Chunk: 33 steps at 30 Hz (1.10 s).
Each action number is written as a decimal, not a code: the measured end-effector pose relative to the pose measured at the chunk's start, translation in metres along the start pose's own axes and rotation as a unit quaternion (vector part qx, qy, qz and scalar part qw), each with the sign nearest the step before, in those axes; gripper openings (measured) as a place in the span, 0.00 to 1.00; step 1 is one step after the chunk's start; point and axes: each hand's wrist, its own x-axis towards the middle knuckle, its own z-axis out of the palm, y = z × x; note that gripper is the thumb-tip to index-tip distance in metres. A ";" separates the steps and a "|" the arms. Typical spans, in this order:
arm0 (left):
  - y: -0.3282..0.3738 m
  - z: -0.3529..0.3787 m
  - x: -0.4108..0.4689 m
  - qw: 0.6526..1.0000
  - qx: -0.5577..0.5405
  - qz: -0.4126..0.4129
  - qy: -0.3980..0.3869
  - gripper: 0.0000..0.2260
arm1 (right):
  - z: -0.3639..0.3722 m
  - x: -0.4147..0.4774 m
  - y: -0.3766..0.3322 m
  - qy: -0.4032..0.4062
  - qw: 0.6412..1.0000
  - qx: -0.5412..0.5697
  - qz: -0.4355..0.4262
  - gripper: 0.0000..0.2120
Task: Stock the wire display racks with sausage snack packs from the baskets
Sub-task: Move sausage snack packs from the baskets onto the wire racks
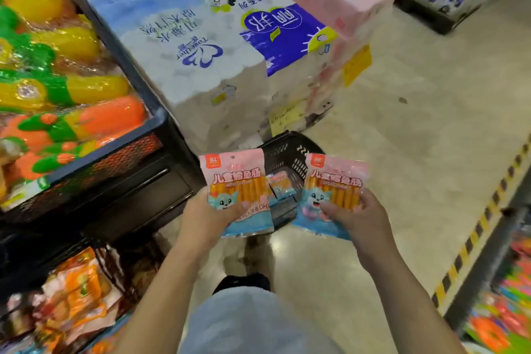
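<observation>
Holding one pack per hand, you stood over black basket [290,149] on floor. Your left hand [209,218] gripped left sausage pack [235,178] at lower edge, thumb across front. Your right hand [359,215] gripped right sausage pack [334,178] likewise. Third pack [283,185] lay inside basket, seen between the held two. Wire rack [120,152] stood at left.
</observation>
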 end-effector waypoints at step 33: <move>-0.276 0.234 0.445 0.960 -0.050 -0.230 0.153 0.16 | 0.077 0.514 0.296 -0.196 0.946 -0.244 0.086 0.17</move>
